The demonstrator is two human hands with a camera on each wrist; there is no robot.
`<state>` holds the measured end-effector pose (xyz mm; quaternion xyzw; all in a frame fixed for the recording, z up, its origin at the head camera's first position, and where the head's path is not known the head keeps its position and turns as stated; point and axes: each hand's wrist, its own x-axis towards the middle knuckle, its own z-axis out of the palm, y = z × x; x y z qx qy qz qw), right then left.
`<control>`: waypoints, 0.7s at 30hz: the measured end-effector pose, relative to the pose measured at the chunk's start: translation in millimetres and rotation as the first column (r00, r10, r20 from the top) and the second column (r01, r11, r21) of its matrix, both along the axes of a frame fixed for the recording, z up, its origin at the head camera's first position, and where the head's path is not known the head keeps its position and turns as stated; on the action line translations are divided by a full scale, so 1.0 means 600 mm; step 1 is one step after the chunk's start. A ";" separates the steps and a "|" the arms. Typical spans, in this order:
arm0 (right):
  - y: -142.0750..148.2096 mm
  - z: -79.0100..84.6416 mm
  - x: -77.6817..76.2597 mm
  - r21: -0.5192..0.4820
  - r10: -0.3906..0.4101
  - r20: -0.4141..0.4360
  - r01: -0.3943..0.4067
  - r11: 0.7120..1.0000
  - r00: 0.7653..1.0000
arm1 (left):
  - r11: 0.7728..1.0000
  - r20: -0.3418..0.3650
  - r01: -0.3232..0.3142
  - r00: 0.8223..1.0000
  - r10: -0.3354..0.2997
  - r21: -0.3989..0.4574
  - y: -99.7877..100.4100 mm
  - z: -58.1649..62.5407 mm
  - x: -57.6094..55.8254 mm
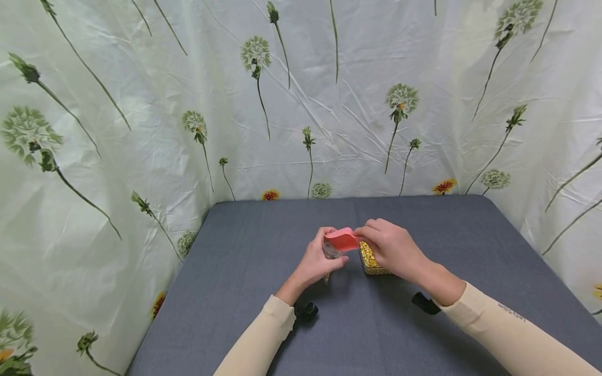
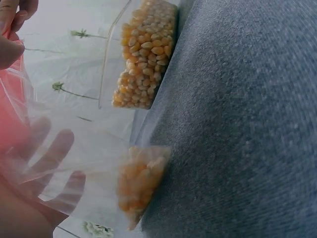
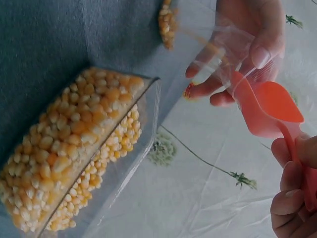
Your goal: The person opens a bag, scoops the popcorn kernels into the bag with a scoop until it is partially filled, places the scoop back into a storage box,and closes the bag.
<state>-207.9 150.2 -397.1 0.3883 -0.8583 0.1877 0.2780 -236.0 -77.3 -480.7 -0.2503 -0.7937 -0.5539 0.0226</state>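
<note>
My left hand [image 1: 316, 262] holds a clear plastic bag [image 3: 225, 52] by its upper part, the thumb on one side and the fingers spread along the other. Corn kernels [image 2: 141, 181] fill the bag's bottom corner, low beside the table surface. Between the hands is a pink scoop [image 1: 342, 240], its handle pinched by my right hand [image 1: 396, 249]. The scoop's front edge is at the bag's mouth, and its visible hollow looks bare. A blurred yellow streak runs down inside the bag. Below the right hand stands a clear box [image 3: 157, 101] of corn kernels.
A grey cloth [image 1: 263, 250] covers the table. White curtains [image 1: 301, 104] printed with dandelions hang behind and along the sides. Black wrist devices [image 1: 425, 303] sit under both forearms. In the head view, my right hand partly covers the box.
</note>
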 end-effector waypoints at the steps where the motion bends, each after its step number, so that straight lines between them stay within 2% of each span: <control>1: 0.000 0.000 0.000 0.009 -0.004 -0.009 0.004 1.000 1.000 | 1.000 -0.011 -0.004 1.000 0.004 0.003 -0.001 -0.001 -0.001; 4: 0.000 0.000 0.000 0.004 -0.007 0.003 0.007 1.000 1.000 | 1.000 -0.024 -0.012 1.000 0.012 0.010 -0.004 -0.003 -0.004; 9: 0.012 0.002 0.002 -0.074 -0.016 0.080 0.022 0.997 0.997 | 1.000 -0.013 -0.022 1.000 0.022 -0.004 -0.005 -0.008 -0.005; 17: 0.050 0.007 0.002 -0.127 -0.116 0.209 0.145 0.981 0.971 | 1.000 -0.019 -0.018 1.000 0.018 -0.004 -0.006 -0.018 -0.010; 21: 0.066 0.008 0.002 -0.135 -0.147 0.246 0.184 0.974 0.958 | 1.000 -0.023 -0.020 1.000 0.020 0.004 -0.006 -0.021 -0.011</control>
